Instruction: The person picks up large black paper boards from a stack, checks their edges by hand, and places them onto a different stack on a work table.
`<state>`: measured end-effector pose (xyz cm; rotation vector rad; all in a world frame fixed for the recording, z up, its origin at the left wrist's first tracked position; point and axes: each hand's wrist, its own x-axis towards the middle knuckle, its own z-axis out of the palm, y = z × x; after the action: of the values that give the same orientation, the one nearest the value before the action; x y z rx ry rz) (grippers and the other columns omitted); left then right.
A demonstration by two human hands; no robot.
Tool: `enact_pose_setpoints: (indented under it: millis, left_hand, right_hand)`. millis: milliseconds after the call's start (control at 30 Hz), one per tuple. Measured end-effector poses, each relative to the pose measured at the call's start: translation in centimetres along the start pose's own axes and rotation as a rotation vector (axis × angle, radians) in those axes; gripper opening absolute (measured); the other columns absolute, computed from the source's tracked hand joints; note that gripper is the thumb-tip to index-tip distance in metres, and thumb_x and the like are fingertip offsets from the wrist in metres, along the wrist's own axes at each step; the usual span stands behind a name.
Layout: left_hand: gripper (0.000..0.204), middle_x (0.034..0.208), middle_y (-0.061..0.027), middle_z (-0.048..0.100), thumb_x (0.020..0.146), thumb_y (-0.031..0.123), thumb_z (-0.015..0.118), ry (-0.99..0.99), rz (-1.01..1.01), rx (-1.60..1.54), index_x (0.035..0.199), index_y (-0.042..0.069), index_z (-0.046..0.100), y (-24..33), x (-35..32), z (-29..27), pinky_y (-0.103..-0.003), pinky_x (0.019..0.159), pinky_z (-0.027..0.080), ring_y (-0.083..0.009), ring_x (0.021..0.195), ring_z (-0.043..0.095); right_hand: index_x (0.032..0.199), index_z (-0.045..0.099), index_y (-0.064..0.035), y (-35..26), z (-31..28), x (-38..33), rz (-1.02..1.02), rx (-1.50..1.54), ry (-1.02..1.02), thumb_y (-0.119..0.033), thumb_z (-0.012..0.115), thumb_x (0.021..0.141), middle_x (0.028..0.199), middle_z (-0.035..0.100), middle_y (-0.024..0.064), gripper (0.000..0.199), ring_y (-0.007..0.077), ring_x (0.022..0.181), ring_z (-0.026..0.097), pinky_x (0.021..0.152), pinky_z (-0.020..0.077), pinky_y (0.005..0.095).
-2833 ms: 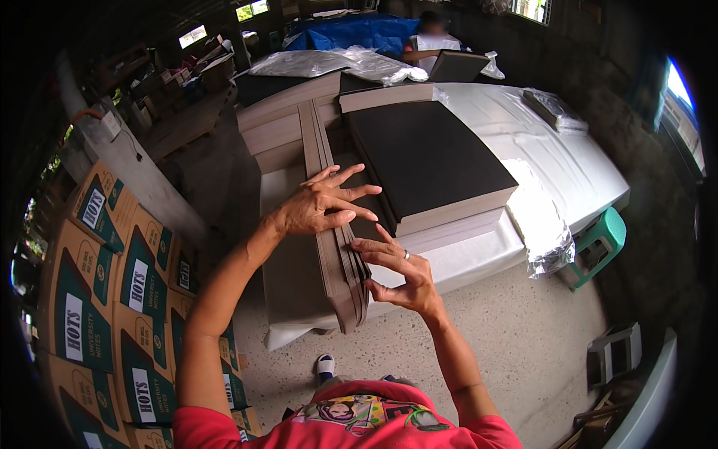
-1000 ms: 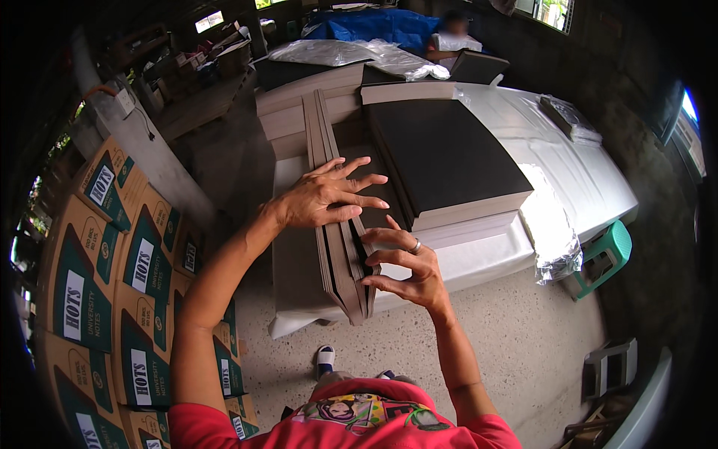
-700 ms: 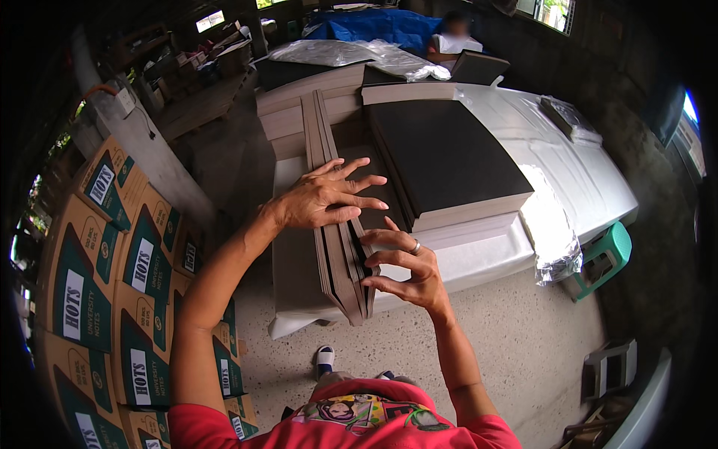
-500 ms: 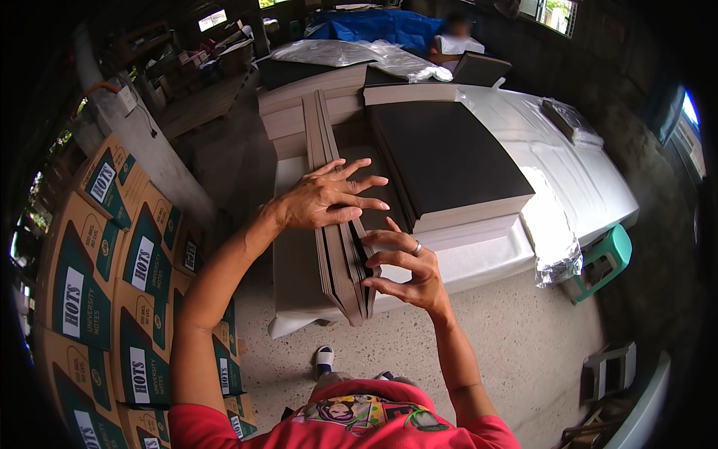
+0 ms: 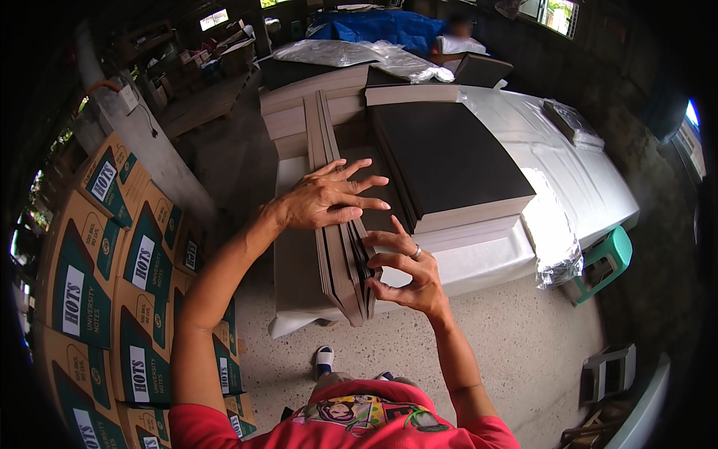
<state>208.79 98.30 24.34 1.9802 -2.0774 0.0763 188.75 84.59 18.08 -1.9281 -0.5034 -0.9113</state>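
A long row of thin black-faced boards or books (image 5: pixel 338 258) stands on edge along the table's left part, their pale edges facing up. Across its top lies my left hand (image 5: pixel 329 198), fingers spread and pointing right. At the row's near right side is my right hand (image 5: pixel 411 273), its fingers curved and apart, with the thumb and fingertips touching the edges of the boards. Whether it pinches one of them is hard to see. Just right of the row lies a thick stack (image 5: pixel 456 157) with a black top and pale sides.
More pale-edged stacks (image 5: pixel 329 86) stand at the back under clear plastic. A white-covered table (image 5: pixel 591 179) carries everything. Printed cartons (image 5: pixel 142 262) are piled at left. A green stool (image 5: pixel 609 258) stands at right. Another person (image 5: pixel 456 45) is at the far end.
My right hand has shifted very slightly at the boards' edges. My left hand stays in place on the row.
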Motion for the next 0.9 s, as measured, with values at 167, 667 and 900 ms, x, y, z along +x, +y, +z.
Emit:
enact_pose_setpoints:
  millis: [167,667,900]
  left_hand:
    - [0.036,0.149,0.0079,0.034,0.093,0.048,0.046,0.003,0.0,0.008,0.128,0.042,0.054,0.1,0.0,0.0,-0.057,0.114,0.013,-0.029,0.142,0.02]
    - [0.037,0.15,0.0072,0.033,0.092,0.046,0.048,-0.015,-0.003,0.009,0.128,0.041,0.054,0.1,-0.2,-0.2,-0.057,0.114,0.013,-0.0288,0.142,0.02]
    - [0.036,0.15,0.0083,0.033,0.092,0.044,0.048,-0.014,-0.012,0.011,0.128,0.042,0.053,0.4,-0.1,-0.4,-0.057,0.115,0.013,-0.0288,0.142,0.02]
  right_hand:
    - [0.087,0.069,-0.0162,0.0,-0.2,-0.2,-0.086,-0.134,-0.048,-0.008,0.077,0.065,0.115,0.061,0.0037,0.024,0.0225,0.115,0.057,0.111,0.0291,0.0523]
    - [0.08,0.067,-0.013,-0.4,0.4,0.3,-0.003,-0.068,-0.019,-0.023,0.083,0.063,0.11,0.06,0.0028,0.025,0.0218,0.114,0.057,0.11,0.032,0.0515]
    - [0.081,0.067,-0.0135,-0.4,0.3,0.2,0.004,-0.052,-0.011,-0.02,0.083,0.064,0.111,0.06,0.0027,0.024,0.0212,0.114,0.057,0.11,0.0308,0.0523]
